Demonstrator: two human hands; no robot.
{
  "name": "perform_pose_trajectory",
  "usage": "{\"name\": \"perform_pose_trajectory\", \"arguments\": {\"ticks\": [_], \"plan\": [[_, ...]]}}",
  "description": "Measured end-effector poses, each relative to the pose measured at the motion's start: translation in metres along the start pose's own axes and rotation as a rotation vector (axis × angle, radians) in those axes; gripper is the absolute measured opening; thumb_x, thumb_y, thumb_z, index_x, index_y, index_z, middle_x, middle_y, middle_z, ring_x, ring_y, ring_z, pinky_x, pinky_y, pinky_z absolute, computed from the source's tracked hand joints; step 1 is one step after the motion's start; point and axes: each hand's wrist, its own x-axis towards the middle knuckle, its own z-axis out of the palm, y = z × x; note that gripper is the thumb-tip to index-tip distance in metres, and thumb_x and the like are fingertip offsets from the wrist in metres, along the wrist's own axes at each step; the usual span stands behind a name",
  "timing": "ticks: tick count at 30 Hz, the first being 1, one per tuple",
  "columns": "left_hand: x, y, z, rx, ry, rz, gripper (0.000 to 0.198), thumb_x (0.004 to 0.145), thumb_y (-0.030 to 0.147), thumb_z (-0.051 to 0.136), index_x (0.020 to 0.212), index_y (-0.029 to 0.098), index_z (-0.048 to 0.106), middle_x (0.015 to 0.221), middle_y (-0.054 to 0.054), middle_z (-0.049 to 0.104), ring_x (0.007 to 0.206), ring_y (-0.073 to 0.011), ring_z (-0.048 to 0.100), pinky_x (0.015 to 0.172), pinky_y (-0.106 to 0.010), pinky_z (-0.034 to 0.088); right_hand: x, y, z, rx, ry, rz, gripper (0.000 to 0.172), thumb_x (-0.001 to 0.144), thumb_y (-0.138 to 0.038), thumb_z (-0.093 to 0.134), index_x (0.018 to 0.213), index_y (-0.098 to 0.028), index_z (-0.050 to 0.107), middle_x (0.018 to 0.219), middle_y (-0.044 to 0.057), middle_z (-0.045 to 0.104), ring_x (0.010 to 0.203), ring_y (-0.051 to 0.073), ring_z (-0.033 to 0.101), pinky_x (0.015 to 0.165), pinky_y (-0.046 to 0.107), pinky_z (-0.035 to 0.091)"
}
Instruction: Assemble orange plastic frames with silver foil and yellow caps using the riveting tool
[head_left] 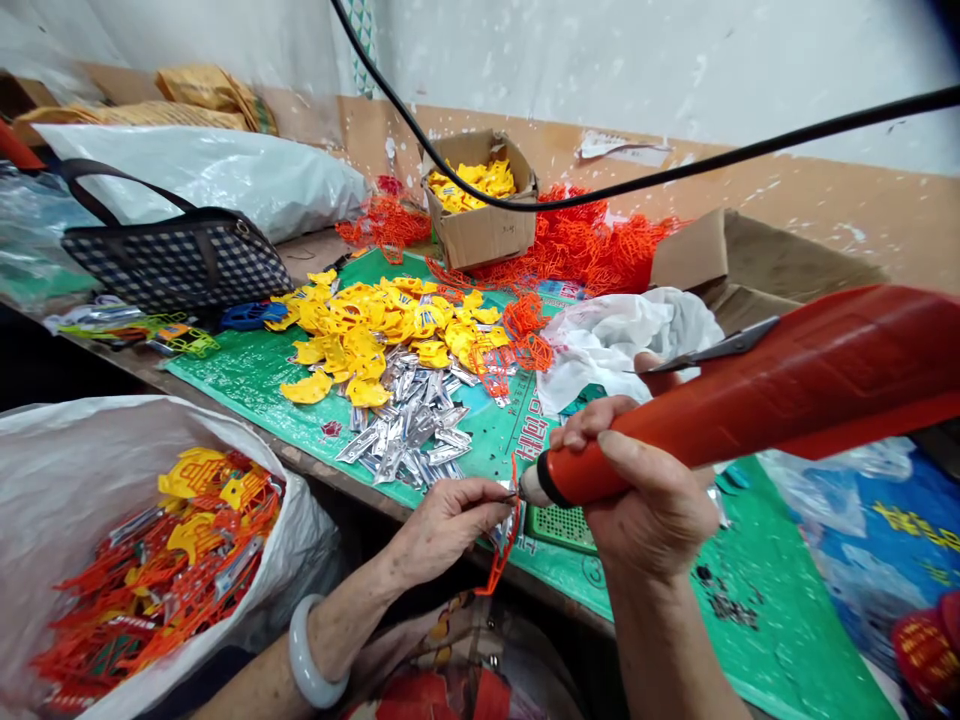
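**Fingertips very close to the tool tip**

We think the first risk is at the left hand (pixel 442 525). It holds a thin orange piece (pixel 504 545) exactly where the tip of the red tool (pixel 750 400) meets it. If the tip slides off the piece, it may strike the fingertips. The piece hangs over the near edge of the green mat (pixel 247 375) with nothing below it. So it may bend, turn out of the pinch, or drop toward the lap.

Further right, the tool is long, and the right hand (pixel 649 490) holds it only at the front. In our judgement the back part could swing the tip sideways. A black cable (pixel 675 170) crosses above the table. We cannot tell if it belongs to the tool; if it does, a pull on it could move the tip too.

The left hand is almost closed. Thumb and forefinger press together on the piece, and the other fingers curl under. The right hand is wrapped firmly around the narrow neck of the tool, just behind its black ring. A metal lever lies over the fingers, but we cannot tell if a finger presses it.
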Motion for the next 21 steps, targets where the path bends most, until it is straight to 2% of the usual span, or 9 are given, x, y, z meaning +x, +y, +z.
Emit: {"name": "perform_pose_trajectory", "arguments": {"ticks": [11,21], "plan": [[0.001,-0.0003,0.0046,0.019,0.038,0.001,0.019,0.081,0.031,0.063,0.082,0.015,0.072,0.054,0.007,0.045,0.046,-0.007,0.032,0.048,-0.022,0.027,-0.0022,0.0,-0.0031,-0.03,-0.019,-0.031,0.05,0.065,-0.016,0.07,0.113,-0.027,0.059,0.067,-0.005,0.062,0.056,0.014,0.057,0.058,0.033,0.051],[0.0029,-0.0009,0.0071,0.005,0.046,-0.015,0.018,0.082,0.032,0.064,0.082,0.016,0.071,0.055,0.008,0.046,0.047,-0.0069,0.033,0.049,-0.021,0.029,-0.005,-0.0021,-0.0041,-0.079,-0.027,-0.06,0.045,0.066,-0.014,0.066,0.108,-0.028,0.061,0.068,-0.005,0.062,0.056,0.013,0.057,0.057,0.031,0.051]]}}
